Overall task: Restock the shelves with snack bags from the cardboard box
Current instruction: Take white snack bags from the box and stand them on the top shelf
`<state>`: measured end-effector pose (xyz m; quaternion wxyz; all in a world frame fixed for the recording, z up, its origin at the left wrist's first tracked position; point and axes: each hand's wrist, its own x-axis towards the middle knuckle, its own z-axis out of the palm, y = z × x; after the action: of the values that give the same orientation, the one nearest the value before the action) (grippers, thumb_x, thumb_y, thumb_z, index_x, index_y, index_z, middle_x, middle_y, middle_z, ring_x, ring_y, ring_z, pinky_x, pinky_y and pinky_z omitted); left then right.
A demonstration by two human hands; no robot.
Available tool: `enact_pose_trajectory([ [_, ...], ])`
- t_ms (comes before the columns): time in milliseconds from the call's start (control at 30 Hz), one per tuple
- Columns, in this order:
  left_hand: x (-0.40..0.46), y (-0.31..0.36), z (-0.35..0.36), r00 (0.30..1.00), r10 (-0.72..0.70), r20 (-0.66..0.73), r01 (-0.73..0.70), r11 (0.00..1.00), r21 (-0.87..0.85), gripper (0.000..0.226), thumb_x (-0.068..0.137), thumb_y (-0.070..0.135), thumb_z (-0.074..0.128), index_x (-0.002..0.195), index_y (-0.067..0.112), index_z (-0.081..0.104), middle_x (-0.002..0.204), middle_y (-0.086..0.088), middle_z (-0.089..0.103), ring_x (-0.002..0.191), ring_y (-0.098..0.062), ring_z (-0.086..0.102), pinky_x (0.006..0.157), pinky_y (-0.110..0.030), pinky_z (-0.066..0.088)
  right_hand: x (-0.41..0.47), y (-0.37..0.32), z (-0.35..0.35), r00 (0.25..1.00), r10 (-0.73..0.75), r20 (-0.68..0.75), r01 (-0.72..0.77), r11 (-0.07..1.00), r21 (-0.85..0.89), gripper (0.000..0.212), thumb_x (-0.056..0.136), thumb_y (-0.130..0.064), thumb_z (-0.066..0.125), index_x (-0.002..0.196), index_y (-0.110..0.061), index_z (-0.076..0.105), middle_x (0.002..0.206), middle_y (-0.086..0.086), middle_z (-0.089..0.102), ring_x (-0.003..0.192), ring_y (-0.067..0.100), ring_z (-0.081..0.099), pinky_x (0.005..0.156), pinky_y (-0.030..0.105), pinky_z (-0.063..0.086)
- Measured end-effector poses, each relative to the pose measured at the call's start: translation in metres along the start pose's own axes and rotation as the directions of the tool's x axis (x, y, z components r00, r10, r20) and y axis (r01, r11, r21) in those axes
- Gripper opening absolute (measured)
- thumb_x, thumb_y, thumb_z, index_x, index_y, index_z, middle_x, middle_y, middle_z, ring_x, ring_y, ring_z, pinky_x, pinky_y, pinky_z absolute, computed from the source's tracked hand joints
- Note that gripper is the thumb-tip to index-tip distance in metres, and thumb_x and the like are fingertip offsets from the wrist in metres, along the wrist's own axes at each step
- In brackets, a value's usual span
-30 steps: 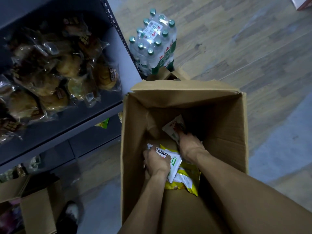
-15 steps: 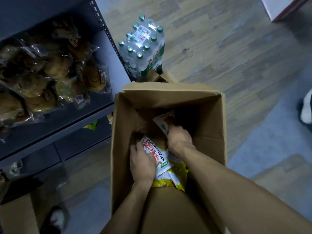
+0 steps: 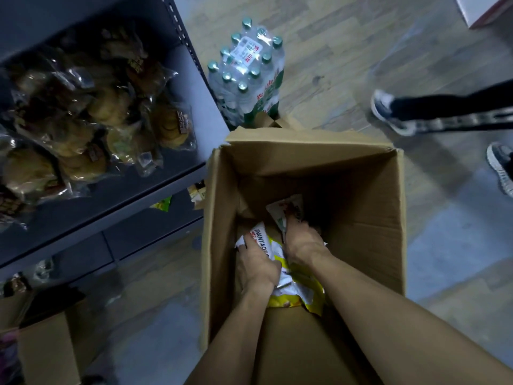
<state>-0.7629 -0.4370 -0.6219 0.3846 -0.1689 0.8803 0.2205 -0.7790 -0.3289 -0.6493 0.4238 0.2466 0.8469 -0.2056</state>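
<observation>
On the wood floor (image 3: pixel 347 45), someone's shoes (image 3: pixel 388 112) have stepped in at right. Both hands stay in the box (image 3: pixel 366 195): left hand (image 3: pixel 256 263) and right hand (image 3: pixel 302 243) each grip bags (image 3: pixel 294 290).

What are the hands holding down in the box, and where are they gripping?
The left hand grips the snack bags at their left edge; the right hand presses on them from the right. How fully the fingers close cannot be told.

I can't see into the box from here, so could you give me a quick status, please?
Left hand and right hand both down in cardboard box, gripping snack bags. Nothing shelved yet. A passer-by's feet close by.
</observation>
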Motion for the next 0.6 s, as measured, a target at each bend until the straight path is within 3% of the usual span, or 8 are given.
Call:
enact_pose_trajectory([
  [133,-0.006,-0.002,-0.019,0.997,0.044,0.07,-0.044,0.999,0.002,0.072,0.077,0.021,0.072,0.138,0.028,0.036,0.126,-0.005,0.053,0.114,-0.027,0.055,0.09,-0.03,0.043,-0.008,0.0,-0.018,0.999,-0.021,0.046,0.021,1.0,-0.009,0.089,0.089,-0.01,0.057,0.156,-0.027,0.001,0.143,0.021,0.042,0.127,0.04,0.048,0.103,0.042,0.039],
  [233,-0.024,0.003,-0.035,0.992,0.089,0.085,-0.088,0.996,-0.021,0.079,0.081,0.015,0.067,0.147,0.036,0.028,0.133,-0.004,0.05,0.121,-0.026,0.051,0.097,-0.031,0.041,-0.033,0.0,-0.04,0.998,-0.067,-0.015,0.067,0.998,0.022,0.079,0.088,-0.011,0.059,0.152,-0.027,0.017,0.131,0.021,0.053,0.117,0.042,0.056,0.093,0.041,0.047],
  [333,-0.055,0.011,-0.055,0.985,0.167,0.046,-0.163,0.984,-0.072,0.081,0.084,0.01,0.062,0.15,0.038,0.024,0.138,-0.001,0.047,0.126,-0.023,0.047,0.102,-0.03,0.039,-0.074,0.001,-0.058,0.985,-0.097,-0.144,0.11,0.991,0.081,0.063,0.095,-0.021,0.052,0.149,-0.027,0.02,0.124,0.022,0.054,0.11,0.044,0.057,0.087,0.041,0.047],
  [500,-0.115,0.029,-0.09,0.968,0.244,-0.058,-0.249,0.961,-0.115,0.074,0.085,0.011,0.057,0.15,0.033,0.028,0.131,-0.006,0.048,0.12,-0.029,0.051,0.091,-0.033,0.041,-0.151,0.004,-0.074,0.967,-0.077,-0.244,0.11,0.986,0.124,0.072,0.095,-0.027,0.051,0.154,-0.031,0.009,0.126,0.019,0.05,0.11,0.041,0.056,0.09,0.042,0.045],
  [600,-0.136,0.044,-0.102,0.951,0.289,-0.112,-0.302,0.946,-0.118,0.078,0.085,0.006,0.055,0.152,0.029,0.024,0.136,-0.009,0.042,0.121,-0.032,0.05,0.093,-0.037,0.041,-0.182,0.002,-0.086,0.949,-0.034,-0.313,0.086,0.984,0.155,0.075,0.094,-0.027,0.054,0.154,-0.032,0.011,0.128,0.017,0.049,0.112,0.041,0.055,0.091,0.043,0.046],
])
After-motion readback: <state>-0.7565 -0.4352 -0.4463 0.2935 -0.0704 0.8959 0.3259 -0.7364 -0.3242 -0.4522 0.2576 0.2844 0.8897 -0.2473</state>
